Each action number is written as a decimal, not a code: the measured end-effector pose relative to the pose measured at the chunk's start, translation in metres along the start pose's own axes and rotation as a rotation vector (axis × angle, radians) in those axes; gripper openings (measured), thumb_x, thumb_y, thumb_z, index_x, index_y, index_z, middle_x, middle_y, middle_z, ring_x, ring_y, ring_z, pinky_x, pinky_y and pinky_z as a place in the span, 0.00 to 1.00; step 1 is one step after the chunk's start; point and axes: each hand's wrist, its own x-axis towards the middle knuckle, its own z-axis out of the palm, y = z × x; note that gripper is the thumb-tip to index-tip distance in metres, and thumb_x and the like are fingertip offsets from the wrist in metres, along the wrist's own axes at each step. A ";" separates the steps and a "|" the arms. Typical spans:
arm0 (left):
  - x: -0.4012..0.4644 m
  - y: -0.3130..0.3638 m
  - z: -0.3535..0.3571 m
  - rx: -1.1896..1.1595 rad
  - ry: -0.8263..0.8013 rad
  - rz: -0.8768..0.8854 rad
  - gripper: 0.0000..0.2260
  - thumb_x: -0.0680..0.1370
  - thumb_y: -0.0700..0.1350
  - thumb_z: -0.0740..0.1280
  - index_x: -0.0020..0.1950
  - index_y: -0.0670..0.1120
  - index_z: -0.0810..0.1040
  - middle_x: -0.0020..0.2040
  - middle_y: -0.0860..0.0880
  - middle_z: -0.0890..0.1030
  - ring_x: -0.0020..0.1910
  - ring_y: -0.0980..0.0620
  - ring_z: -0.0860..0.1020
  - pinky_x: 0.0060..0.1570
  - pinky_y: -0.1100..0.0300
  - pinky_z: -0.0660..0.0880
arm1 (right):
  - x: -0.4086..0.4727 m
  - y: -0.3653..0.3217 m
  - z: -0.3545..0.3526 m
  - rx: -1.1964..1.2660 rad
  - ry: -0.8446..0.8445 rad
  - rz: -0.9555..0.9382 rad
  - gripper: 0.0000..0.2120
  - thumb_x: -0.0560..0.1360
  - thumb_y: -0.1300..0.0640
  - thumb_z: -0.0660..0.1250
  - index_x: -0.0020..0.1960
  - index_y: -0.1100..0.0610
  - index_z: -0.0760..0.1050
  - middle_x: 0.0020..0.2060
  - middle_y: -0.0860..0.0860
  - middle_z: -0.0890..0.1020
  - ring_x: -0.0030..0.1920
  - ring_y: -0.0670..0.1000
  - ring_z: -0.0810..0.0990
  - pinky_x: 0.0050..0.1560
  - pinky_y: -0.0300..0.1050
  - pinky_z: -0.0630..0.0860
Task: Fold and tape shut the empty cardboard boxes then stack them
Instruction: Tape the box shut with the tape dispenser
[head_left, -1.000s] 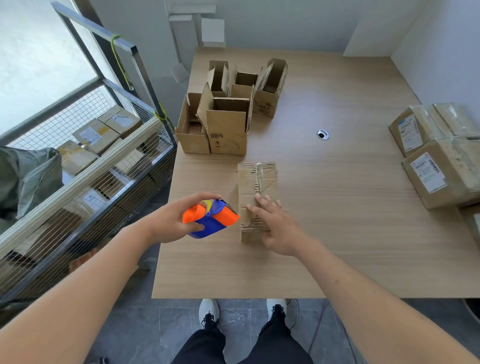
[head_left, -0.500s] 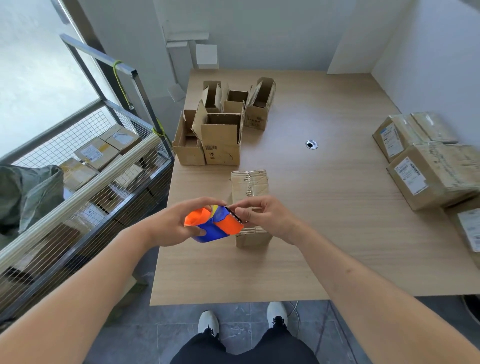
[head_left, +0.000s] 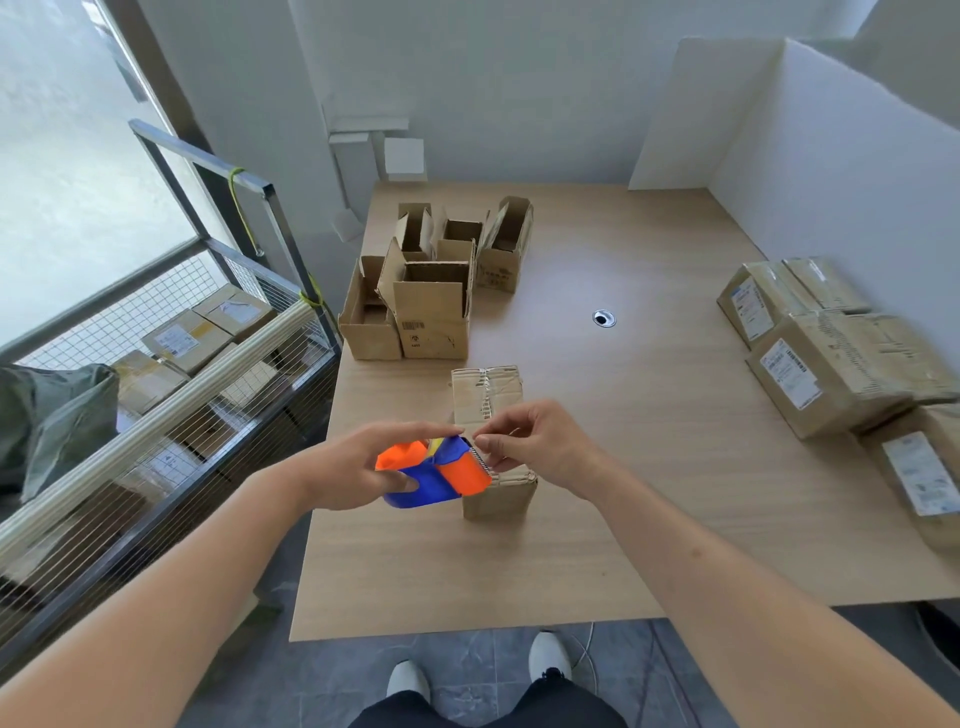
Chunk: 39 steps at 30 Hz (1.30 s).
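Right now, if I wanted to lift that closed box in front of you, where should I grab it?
Probably by the two long sides of the box, coming down from above. It lies flat on the table, narrow enough across to span, and its far half is free; the near end sits under the tape dispenser and both hands.

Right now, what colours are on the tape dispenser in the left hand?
Orange and blue with a bit of yellow, on the tape dispenser, seen in the head view.

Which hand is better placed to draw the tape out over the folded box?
Probably the right hand: its fingertips pinch at the tape dispenser's cutter edge, over the folded box. The left hand grips the dispenser.
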 end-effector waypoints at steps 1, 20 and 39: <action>0.001 0.000 0.002 -0.004 0.000 -0.005 0.34 0.80 0.38 0.70 0.73 0.73 0.66 0.72 0.66 0.71 0.71 0.61 0.68 0.67 0.53 0.71 | 0.000 0.002 0.000 -0.006 0.016 -0.004 0.04 0.75 0.61 0.76 0.49 0.61 0.85 0.41 0.64 0.86 0.42 0.57 0.86 0.51 0.58 0.85; -0.007 -0.050 0.016 0.076 -0.091 -0.151 0.25 0.87 0.48 0.59 0.74 0.76 0.61 0.72 0.62 0.71 0.69 0.58 0.70 0.71 0.50 0.66 | -0.027 0.084 -0.027 -0.096 0.546 0.268 0.07 0.76 0.64 0.73 0.40 0.57 0.82 0.31 0.52 0.84 0.31 0.51 0.83 0.41 0.51 0.85; 0.050 -0.068 0.025 0.254 -0.151 -0.310 0.23 0.87 0.49 0.56 0.76 0.74 0.58 0.57 0.53 0.72 0.53 0.55 0.73 0.59 0.53 0.70 | -0.002 0.146 -0.023 0.022 0.355 0.280 0.08 0.79 0.57 0.71 0.46 0.45 0.84 0.40 0.48 0.86 0.50 0.57 0.85 0.55 0.57 0.83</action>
